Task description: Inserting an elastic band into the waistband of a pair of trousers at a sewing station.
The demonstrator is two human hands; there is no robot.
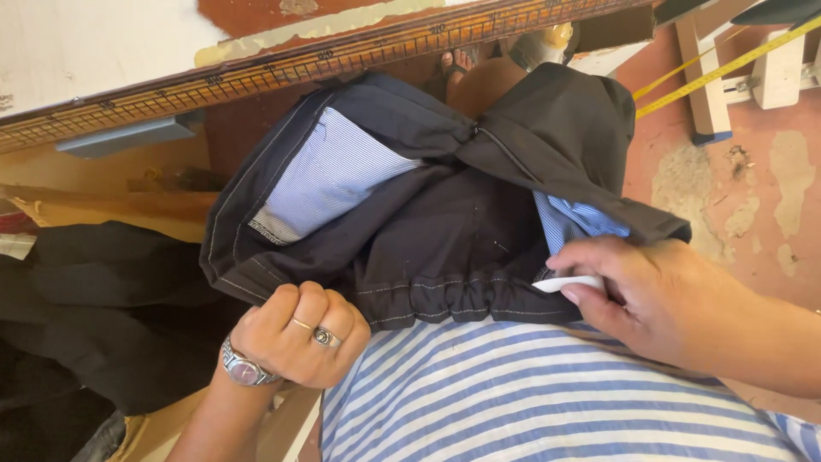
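Left hand (pixel 295 338) fisted tight on the waistband edge of the dark garment (pixel 445 222) spread over the lap; right hand (pixel 650 295) pinches a white chalk piece (pixel 569 283) against the gathered waistband.

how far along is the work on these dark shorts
Looks done: the shorts have a gathered waistband, striped pocket linings and pale topstitching. In hand: the left hand grips the waistband, and the right hand holds white chalk at its edge. Left: no chalk mark shows yet; a tape measure lies aside.
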